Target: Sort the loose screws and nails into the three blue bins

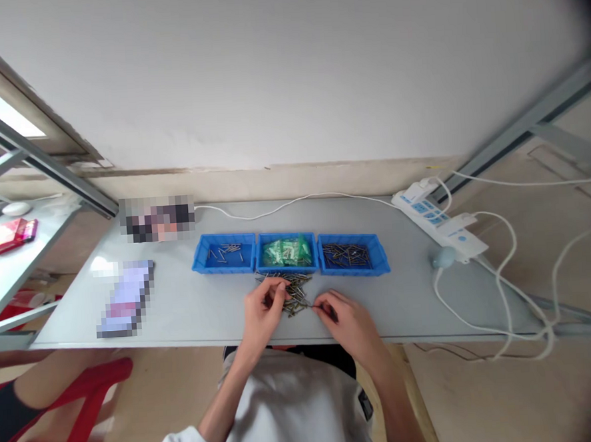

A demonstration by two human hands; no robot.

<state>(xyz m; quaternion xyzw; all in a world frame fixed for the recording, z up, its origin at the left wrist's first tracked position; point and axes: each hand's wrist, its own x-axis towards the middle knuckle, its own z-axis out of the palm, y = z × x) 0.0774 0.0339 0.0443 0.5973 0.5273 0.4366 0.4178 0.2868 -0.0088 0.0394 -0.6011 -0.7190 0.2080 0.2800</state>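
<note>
A loose pile of small dark screws (290,289) lies on the grey table (191,307) just in front of three blue bins. My left hand (261,310) rests at the pile's left edge, its fingers curled in a pinch among the screws. My right hand (342,318) sits at the pile's right side, fingertips pinched on a single screw. The left bin (224,253) holds a few screws, the middle bin (286,251) holds green plastic bags, and the right bin (352,254) holds many dark screws.
A white power strip (438,222) with trailing white cables lies at the table's right end. A phone (126,299) lies flat on the left part of the table. A red chair (72,415) stands at the lower left, beside a neighbouring table (10,232).
</note>
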